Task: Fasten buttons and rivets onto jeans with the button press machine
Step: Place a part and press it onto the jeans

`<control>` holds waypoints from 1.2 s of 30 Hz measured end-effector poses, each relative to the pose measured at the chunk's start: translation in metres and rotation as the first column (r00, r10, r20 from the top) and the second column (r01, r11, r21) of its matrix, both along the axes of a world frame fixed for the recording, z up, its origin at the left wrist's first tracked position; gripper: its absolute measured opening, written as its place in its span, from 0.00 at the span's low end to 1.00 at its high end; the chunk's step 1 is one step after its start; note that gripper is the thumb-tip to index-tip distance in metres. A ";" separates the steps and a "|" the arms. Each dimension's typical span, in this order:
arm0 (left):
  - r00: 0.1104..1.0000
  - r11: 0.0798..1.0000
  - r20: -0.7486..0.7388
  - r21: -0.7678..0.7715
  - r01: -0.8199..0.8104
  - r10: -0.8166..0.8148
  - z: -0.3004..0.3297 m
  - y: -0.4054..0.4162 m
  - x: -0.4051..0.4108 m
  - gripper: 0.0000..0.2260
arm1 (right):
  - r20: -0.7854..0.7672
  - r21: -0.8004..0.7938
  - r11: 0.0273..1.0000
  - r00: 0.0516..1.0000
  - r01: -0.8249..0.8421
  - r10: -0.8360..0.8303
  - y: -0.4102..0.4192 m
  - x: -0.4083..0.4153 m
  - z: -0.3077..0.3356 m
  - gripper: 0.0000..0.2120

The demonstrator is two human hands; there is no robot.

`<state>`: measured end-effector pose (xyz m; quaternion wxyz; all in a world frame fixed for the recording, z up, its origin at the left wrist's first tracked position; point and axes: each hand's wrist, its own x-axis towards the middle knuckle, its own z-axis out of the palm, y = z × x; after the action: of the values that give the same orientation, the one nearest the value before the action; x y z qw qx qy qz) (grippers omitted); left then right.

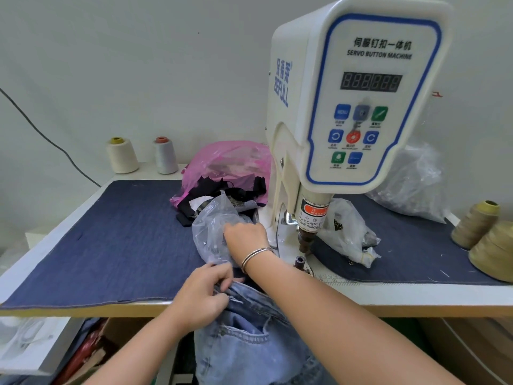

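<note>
Meanwhile, faded blue denim jeans (pixel 249 323) are pinched at the waistband by the left hand (pixel 205 295), kept ready. Just beyond that grip, a clear plastic bag (pixel 213 232) is entered by the right hand (pixel 245 234), presumably for fasteners; its fingers' closure cannot be told.

Left half of denim-covered counter (pixel 91 240) lay bare: wide room for hand. Crumpled clear plastic bag (pixel 213 232) and pink plastic bag of dark scraps (pixel 230 165) crowded left side of white servo button press machine (pixel 361 107). Narrow gap under brass-coloured press punch (pixel 305 240), small dark die (pixel 299 262) just below. Knotted clear bag (pixel 349 232) blocked right side; tan thread cones (pixel 483 240) stood at far right edge.
</note>
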<state>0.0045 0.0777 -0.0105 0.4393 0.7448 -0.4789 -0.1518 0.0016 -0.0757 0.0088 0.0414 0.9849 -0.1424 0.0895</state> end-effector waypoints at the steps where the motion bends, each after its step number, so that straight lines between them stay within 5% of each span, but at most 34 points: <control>1: 0.999 0.999 0.048 -0.035 -0.018 0.019 0.000 -0.005 -0.009 0.10 | -0.009 0.009 1.000 1.000 0.006 -0.006 -0.001 0.001 0.001 0.14; 5: 0.994 0.999 0.101 -0.024 -0.038 0.040 -0.007 -0.020 -0.026 0.13 | 0.052 0.166 0.985 0.997 0.050 -0.060 -0.008 -0.002 0.011 0.10; 9: 0.997 1.000 -0.075 0.024 0.011 -0.009 -0.013 -0.010 -0.010 0.15 | 0.159 0.502 0.861 0.969 0.085 -0.188 -0.006 -0.013 0.017 0.08; 14: 0.993 0.999 -0.117 -0.035 -0.006 0.002 -0.016 0.007 -0.003 0.16 | 0.338 0.719 0.690 0.910 -0.086 -0.240 0.013 -0.044 0.027 0.05; 16: 0.998 0.992 -0.026 -0.110 -0.055 0.052 -0.015 0.005 -0.010 0.17 | 0.385 0.753 0.637 0.895 -0.164 -0.224 0.022 -0.069 0.031 0.04; 20: 0.976 0.970 0.194 -0.239 -0.049 0.097 -0.009 -0.016 -0.033 0.16 | 0.407 0.889 0.359 0.847 -0.283 -0.341 0.020 -0.133 0.036 0.03; 23: 0.992 0.980 0.094 -0.191 -0.062 0.082 -0.010 -0.035 -0.043 0.16 | 0.304 0.944 0.064 0.774 -0.324 -0.555 0.002 -0.176 0.036 0.03; 25: 0.995 0.986 -0.004 -0.131 -0.102 0.103 -0.012 -0.044 -0.041 0.17 | 0.247 0.933 -0.045 0.726 -0.356 -0.642 -0.012 -0.192 0.032 0.03; 30: 0.999 0.998 0.016 -0.046 -0.050 0.051 -0.010 -0.053 -0.044 0.14 | 0.221 0.933 -0.069 0.714 -0.353 -0.664 -0.033 -0.196 0.025 0.05; 36: 0.999 0.994 0.034 0.105 0.032 -0.036 -0.006 -0.054 -0.035 0.14 | 0.315 0.944 0.110 0.746 -0.312 -0.587 -0.039 -0.173 0.026 0.06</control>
<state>-0.0305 0.0239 -0.0167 0.3886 0.7610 -0.4906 -0.1708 -0.1718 -0.1144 0.0350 -0.6610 0.6342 -0.2696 0.2970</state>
